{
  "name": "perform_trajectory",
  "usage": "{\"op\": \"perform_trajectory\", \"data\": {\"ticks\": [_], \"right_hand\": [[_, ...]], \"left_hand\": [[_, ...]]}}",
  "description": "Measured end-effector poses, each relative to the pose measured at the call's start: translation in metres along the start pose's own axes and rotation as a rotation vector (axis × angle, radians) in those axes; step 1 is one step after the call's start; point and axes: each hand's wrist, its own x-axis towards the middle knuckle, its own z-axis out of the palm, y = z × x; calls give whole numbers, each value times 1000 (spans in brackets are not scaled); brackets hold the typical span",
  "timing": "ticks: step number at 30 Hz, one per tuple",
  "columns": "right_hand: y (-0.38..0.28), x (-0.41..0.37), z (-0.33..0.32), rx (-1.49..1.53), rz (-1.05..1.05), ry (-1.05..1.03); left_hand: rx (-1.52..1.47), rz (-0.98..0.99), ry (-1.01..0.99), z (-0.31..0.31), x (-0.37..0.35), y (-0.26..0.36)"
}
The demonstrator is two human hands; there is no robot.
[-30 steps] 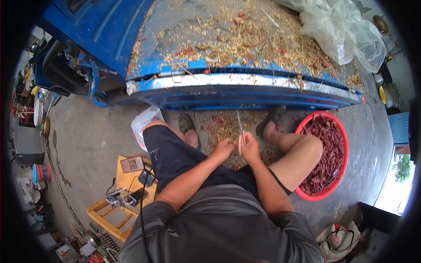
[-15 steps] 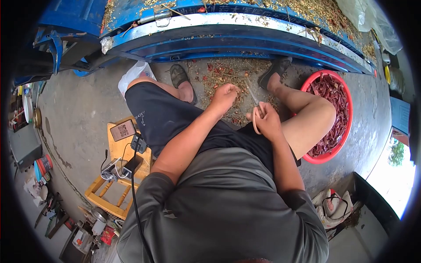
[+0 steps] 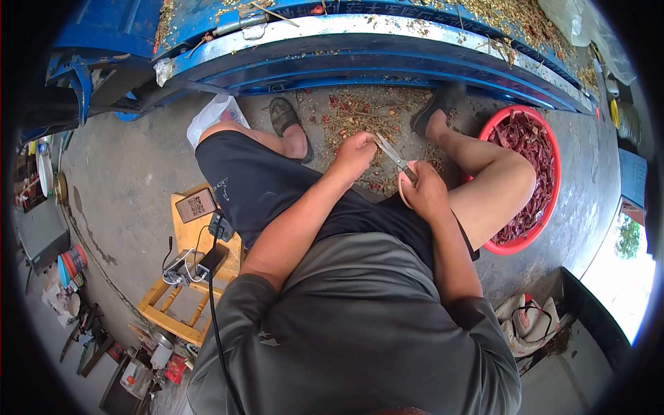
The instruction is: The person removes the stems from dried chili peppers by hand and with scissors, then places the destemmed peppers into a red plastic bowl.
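My right hand (image 3: 430, 192) grips a pair of scissors (image 3: 393, 152) by its pink handles. The blades are parted and point up and to the left, with their tips beside the fingers of my left hand (image 3: 355, 153). That hand is closed in a pinch, and whatever lies between its fingertips is too small to make out. Below both hands, dry stems and red bits (image 3: 356, 114) litter the concrete floor between my feet. To the right of my right leg stands a red tub (image 3: 554, 176) holding many dried red chilies (image 3: 529, 166).
A blue metal truck bed edge (image 3: 415, 29), strewn with seeds and stalks, crosses ahead of my feet. On my left a wooden chair (image 3: 181, 235) bears a phone (image 3: 196, 205) and cables. A white plastic bag (image 3: 216, 114) lies by my left knee.
The scissors' blades have spread apart, and their tips have come over to the left hand's fingers. My left hand has barely moved.
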Motion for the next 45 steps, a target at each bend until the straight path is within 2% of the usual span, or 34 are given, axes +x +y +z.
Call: {"op": "perform_trajectory", "data": {"ticks": [5,7,10,11,13,16,29,45], "right_hand": [[6,1,1,-16,20,32],[0,1,-4,48,135,-38],[-9,-1,-21,65,177,-87],[-6,-3,-23,66,176,-89],[0,-8,-27,-40,-4,-3],[0,-11,-31,-143,-63,11],[0,-3,-24,-206,-107,67],[-10,12,-18,-181,42,-64]], "left_hand": [[-34,-9,15,2,-2,7],[-45,-8,14,3,-1,8],[-36,-26,16,2,-2,11],[-33,-25,17,1,-3,12],[-30,-26,18,1,-1,11],[-30,5,6,4,5,7],[11,6,5,9,4,1],[31,12,-15,14,12,-12]]}}
